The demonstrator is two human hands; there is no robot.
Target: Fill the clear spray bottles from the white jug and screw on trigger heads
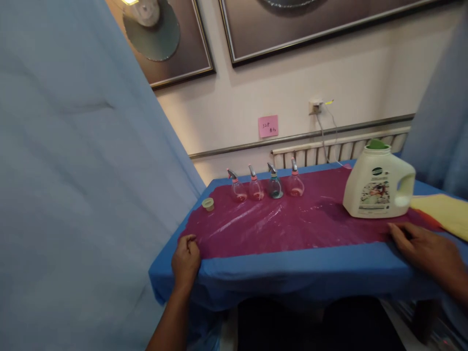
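My left hand (185,261) rests on the near left corner of a table, its fingers curled and pinching the edge of a purple plastic sheet (278,222) that lies over a blue cloth (292,273). My right hand (426,248) lies flat on the near right part, fingers stretched onto the sheet's edge. A large white detergent jug (376,185) with a green cap stands just beyond my right hand. Several small spray bottles (266,184) stand in a row at the far edge. A small pale cap (208,204) sits at the far left.
A yellow cloth (444,212) lies at the table's right end. Light blue curtains hang at the left (73,195) and right. Behind the table are a radiator (336,148), a wall socket with a cable (315,107), a pink note (268,126) and framed pictures.
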